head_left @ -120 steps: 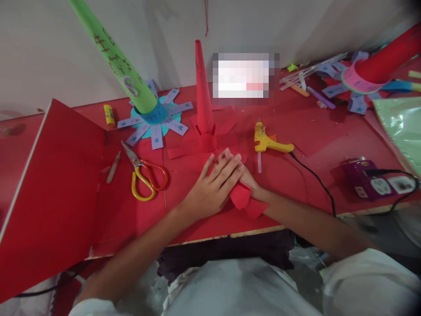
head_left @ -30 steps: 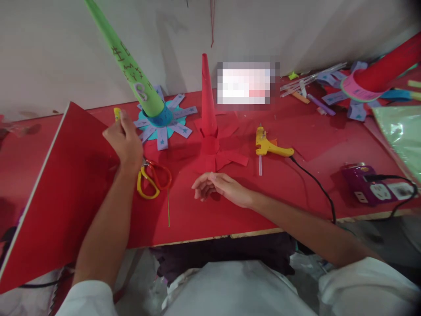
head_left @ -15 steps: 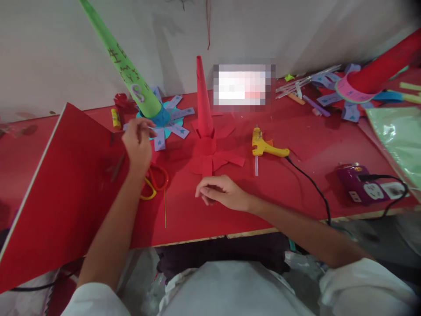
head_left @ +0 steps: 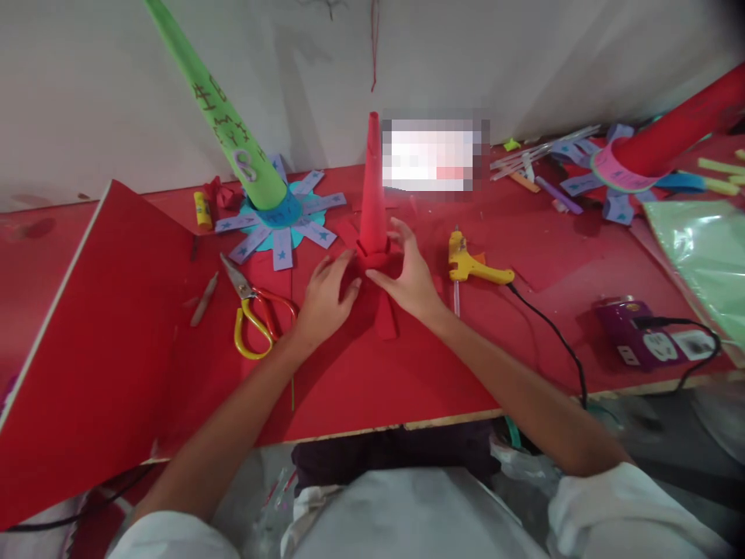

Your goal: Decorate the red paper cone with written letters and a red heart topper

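Note:
A tall red paper cone (head_left: 373,186) stands upright on a red base with strips spreading from it. My left hand (head_left: 330,299) is at the base's left side, thumb and fingers apart. On the right side, my right hand (head_left: 412,276) curves round the base with its fingers spread. Whether the fingertips touch the paper is hard to tell. Scissors (head_left: 253,310) with red and yellow handles lie left of my left hand. To the right is a yellow glue gun (head_left: 477,268) with a clear stick in it.
A green cone (head_left: 233,136) on a blue base stands back left. A red board (head_left: 98,349) leans at the left. A purple power adapter (head_left: 637,334), another red cone (head_left: 680,132) and a yellow glue stick (head_left: 202,210) are also on the table (head_left: 378,388).
My left hand has moved right, from beside the green cone's base to the red one. My right hand has moved up and opened round the base. The red cone stands slightly further right.

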{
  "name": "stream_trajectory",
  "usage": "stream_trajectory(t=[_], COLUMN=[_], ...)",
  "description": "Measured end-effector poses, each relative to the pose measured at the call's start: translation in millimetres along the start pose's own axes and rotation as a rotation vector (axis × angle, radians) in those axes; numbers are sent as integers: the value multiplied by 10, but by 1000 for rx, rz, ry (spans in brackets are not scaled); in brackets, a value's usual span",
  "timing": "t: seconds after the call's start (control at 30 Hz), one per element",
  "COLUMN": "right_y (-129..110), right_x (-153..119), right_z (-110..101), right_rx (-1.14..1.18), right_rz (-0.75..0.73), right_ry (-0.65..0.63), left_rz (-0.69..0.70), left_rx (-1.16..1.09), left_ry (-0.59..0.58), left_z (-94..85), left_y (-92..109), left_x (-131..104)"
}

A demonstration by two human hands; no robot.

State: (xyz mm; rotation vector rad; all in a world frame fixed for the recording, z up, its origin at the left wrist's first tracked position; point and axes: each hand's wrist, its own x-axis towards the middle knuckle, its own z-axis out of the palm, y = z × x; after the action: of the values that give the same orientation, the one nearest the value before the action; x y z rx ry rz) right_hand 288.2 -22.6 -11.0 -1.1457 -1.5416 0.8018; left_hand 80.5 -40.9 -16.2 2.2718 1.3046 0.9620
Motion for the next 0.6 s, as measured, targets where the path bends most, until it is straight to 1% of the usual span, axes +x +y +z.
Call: stream_trajectory(t=[0.1, 0.2, 0.33, 0.4, 0.47, 0.6], right_y=[76, 33, -72, -119, -154, -183], right_x=[-12, -48, -150, -196, -229, -264], right_z=[42, 50, 38, 27, 17, 19], right_rx=[-115, -188, -198, -200, -211, -232], right_rz=[10, -41, -224, -316, -371, -427], right_ry=[-53, -25, 24, 12, -26, -93], left_rz=[65, 31, -33, -42, -81, -242], left_rx=[110, 88, -1, -46, -114, -280], left_ry=[36, 133, 318, 368, 357, 267], left_z=[-96, -209, -340, -363, -348, -274], left_y=[95, 157, 115, 43, -47, -217], left_x=[-50, -53, -19, -4, 8, 41])
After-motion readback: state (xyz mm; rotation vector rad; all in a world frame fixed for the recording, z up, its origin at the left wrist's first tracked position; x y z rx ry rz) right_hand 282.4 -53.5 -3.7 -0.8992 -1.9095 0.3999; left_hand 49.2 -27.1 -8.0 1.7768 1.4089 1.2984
